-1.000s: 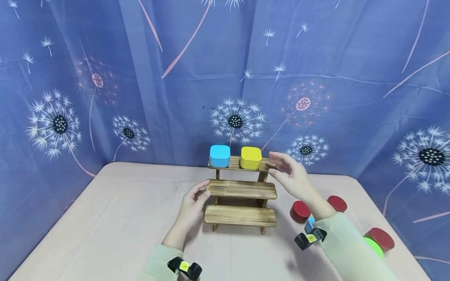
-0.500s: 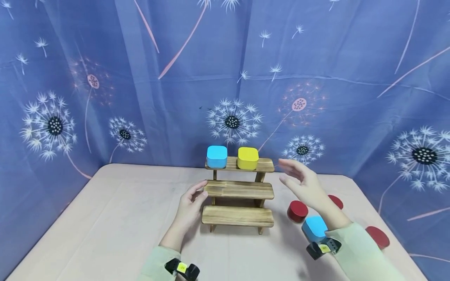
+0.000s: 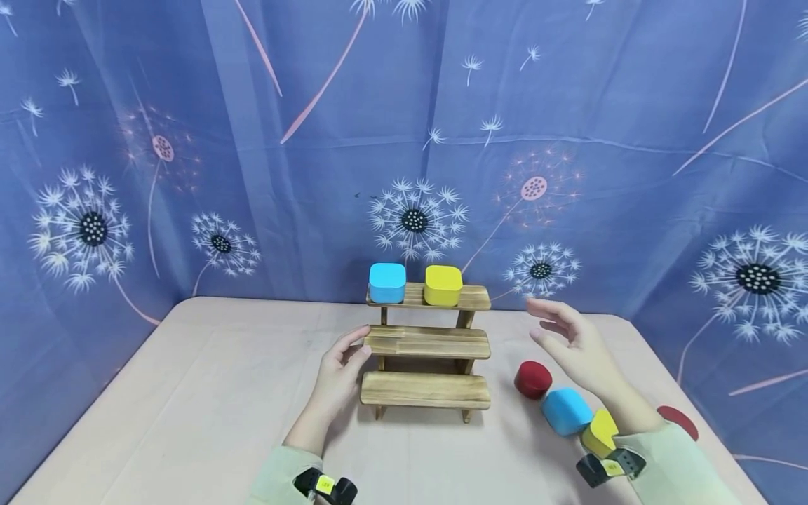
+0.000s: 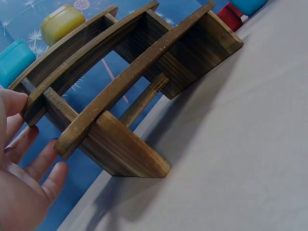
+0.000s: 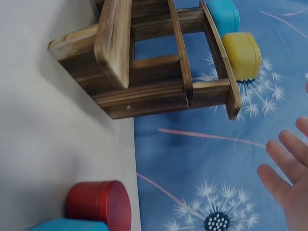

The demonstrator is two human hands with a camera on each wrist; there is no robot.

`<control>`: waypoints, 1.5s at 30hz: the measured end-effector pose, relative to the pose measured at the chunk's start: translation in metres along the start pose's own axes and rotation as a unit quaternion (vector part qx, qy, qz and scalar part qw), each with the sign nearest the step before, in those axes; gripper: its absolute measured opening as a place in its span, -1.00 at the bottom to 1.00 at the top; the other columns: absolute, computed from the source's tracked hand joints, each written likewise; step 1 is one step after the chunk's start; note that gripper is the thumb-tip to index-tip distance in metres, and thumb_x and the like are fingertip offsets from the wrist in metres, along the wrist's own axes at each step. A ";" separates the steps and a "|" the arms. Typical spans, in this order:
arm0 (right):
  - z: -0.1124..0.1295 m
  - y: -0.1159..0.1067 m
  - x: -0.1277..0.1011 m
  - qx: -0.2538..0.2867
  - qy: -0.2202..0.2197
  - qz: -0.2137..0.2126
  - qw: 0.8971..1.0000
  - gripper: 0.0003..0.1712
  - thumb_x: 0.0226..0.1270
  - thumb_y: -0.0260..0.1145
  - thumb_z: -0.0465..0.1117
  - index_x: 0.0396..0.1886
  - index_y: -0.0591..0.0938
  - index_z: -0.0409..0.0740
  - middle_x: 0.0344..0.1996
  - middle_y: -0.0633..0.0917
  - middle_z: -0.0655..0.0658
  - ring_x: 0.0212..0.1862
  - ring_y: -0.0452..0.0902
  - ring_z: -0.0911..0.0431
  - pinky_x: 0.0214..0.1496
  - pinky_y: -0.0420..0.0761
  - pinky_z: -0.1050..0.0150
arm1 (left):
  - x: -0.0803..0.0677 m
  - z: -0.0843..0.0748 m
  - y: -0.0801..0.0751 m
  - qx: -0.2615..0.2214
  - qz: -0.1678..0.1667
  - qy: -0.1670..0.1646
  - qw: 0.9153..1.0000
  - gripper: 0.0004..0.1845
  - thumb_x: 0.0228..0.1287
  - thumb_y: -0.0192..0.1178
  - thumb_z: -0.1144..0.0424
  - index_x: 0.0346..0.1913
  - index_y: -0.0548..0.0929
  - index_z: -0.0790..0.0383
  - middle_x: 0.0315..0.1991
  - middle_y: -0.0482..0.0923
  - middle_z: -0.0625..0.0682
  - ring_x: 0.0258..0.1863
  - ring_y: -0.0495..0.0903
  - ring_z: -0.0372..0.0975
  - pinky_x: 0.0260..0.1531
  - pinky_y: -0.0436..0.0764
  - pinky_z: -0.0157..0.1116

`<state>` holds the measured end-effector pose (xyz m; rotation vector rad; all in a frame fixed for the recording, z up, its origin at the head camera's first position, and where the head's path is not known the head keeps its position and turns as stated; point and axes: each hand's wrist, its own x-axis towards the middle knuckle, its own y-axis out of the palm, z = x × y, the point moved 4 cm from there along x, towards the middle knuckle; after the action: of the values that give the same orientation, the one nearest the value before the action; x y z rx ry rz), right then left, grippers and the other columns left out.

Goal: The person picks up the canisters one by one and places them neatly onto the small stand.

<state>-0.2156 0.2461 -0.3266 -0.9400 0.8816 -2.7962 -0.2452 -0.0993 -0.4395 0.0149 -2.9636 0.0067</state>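
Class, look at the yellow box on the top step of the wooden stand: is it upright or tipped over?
Upright. The yellow box sits flat on the top step of the wooden stand, level beside the blue box.

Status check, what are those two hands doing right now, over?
Left hand open, fingers at the wooden stand's middle step. Right hand open, empty, above the red tin. Blue box and yellow box on top step. Nothing blocking.

Red tin [image 3: 678, 421] half hidden behind the right sleeve [image 3: 669, 466]
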 end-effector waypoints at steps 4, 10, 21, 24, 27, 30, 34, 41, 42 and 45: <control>-0.003 -0.007 -0.005 -0.002 -0.006 -0.015 1.000 -0.49 0.19 0.23 -0.53 0.18 0.47 -0.34 0.06 0.51 0.40 0.07 0.46 0.48 0.02 0.46 0.63 | 0.001 -0.002 -0.001 0.006 -0.003 0.003 1.000 -0.61 0.33 0.12 0.34 0.21 0.50 0.22 0.17 0.47 0.12 -0.17 0.50 -0.41 -0.08 0.49 -0.50; -0.010 -0.017 -0.016 -0.018 0.022 -0.013 0.999 -0.50 0.23 0.22 -0.49 0.20 0.44 -0.35 0.03 0.50 0.45 0.03 0.45 0.56 -0.30 0.57 0.57 | 0.004 -0.003 -0.002 0.000 0.000 0.004 1.000 -0.60 0.33 0.11 0.35 0.22 0.49 0.22 0.19 0.45 0.12 -0.14 0.51 -0.40 -0.04 0.50 -0.50; -0.021 -0.028 -0.039 -0.008 0.004 -0.024 1.000 -0.50 0.13 0.20 -0.63 0.13 0.43 -0.51 0.01 0.55 0.39 0.02 0.50 0.49 0.00 0.47 0.65 | 0.003 -0.001 -0.001 0.003 -0.005 -0.009 1.000 -0.60 0.32 0.11 0.35 0.22 0.49 0.21 0.14 0.48 0.14 -0.16 0.51 -0.39 -0.08 0.49 -0.50; -0.024 -0.030 -0.048 -0.005 0.019 -0.016 1.000 -0.48 0.14 0.20 -0.63 0.15 0.41 -0.52 0.02 0.55 0.38 0.01 0.51 0.50 -0.09 0.54 0.60 | 0.001 -0.001 -0.001 0.005 -0.003 -0.009 1.000 -0.59 0.33 0.11 0.34 0.23 0.49 0.20 0.15 0.48 0.13 -0.14 0.51 -0.38 -0.07 0.49 -0.49; -0.026 -0.031 -0.056 -0.016 0.030 -0.010 0.999 -0.48 0.16 0.21 -0.59 0.17 0.42 -0.47 0.03 0.55 0.38 -0.01 0.52 0.50 -0.15 0.57 0.58 | 0.000 -0.001 0.000 0.004 -0.002 -0.008 1.000 -0.59 0.33 0.11 0.34 0.23 0.49 0.20 0.16 0.47 0.13 -0.14 0.51 -0.36 -0.07 0.49 -0.49; -0.027 -0.033 -0.062 -0.037 0.032 -0.012 0.999 -0.48 0.15 0.24 -0.57 0.16 0.45 -0.41 0.03 0.55 0.40 -0.02 0.53 0.49 -0.11 0.53 0.61 | -0.001 0.000 0.000 0.011 -0.002 -0.004 1.000 -0.59 0.33 0.11 0.33 0.23 0.49 0.20 0.16 0.47 0.13 -0.14 0.50 -0.35 -0.07 0.49 -0.48; -0.031 -0.035 -0.069 -0.071 0.044 -0.014 0.996 -0.50 0.14 0.29 -0.51 0.13 0.50 -0.34 -0.08 0.58 0.43 -0.08 0.54 0.51 -0.09 0.48 0.66 | -0.002 0.001 0.000 0.019 -0.001 0.003 1.000 -0.59 0.33 0.11 0.32 0.23 0.49 0.21 0.13 0.47 0.14 -0.18 0.48 -0.36 -0.10 0.51 -0.46; -0.042 -0.041 -0.080 -0.102 0.060 0.009 0.993 -0.50 0.13 0.35 -0.44 0.12 0.50 -0.34 -0.08 0.55 0.48 -0.07 0.48 0.59 -0.08 0.42 0.72 | -0.004 0.003 0.002 0.023 0.001 0.001 1.000 -0.60 0.34 0.10 0.32 0.23 0.49 0.18 0.09 0.46 0.13 -0.19 0.46 -0.34 -0.16 0.53 -0.43; -0.044 -0.042 -0.081 -0.106 0.057 0.009 0.993 -0.49 0.11 0.36 -0.44 0.11 0.51 -0.33 -0.07 0.54 0.48 -0.06 0.47 0.59 -0.07 0.41 0.73 | -0.004 0.003 0.002 0.022 0.002 -0.001 1.000 -0.60 0.34 0.10 0.31 0.23 0.49 0.17 0.11 0.46 0.11 -0.16 0.47 -0.34 -0.14 0.52 -0.45; -0.048 -0.045 -0.085 -0.113 0.051 0.008 0.992 -0.46 0.06 0.39 -0.45 0.10 0.52 -0.30 -0.06 0.52 0.49 -0.04 0.45 0.60 -0.07 0.39 0.75 | -0.003 0.003 0.001 0.019 0.002 -0.002 1.000 -0.60 0.34 0.10 0.31 0.23 0.49 0.15 0.15 0.44 0.09 -0.12 0.47 -0.32 -0.08 0.51 -0.46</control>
<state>-0.1690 0.3272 -0.3789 -0.8140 1.2347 -2.7961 -0.2425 -0.0980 -0.4433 0.0146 -2.9661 0.0647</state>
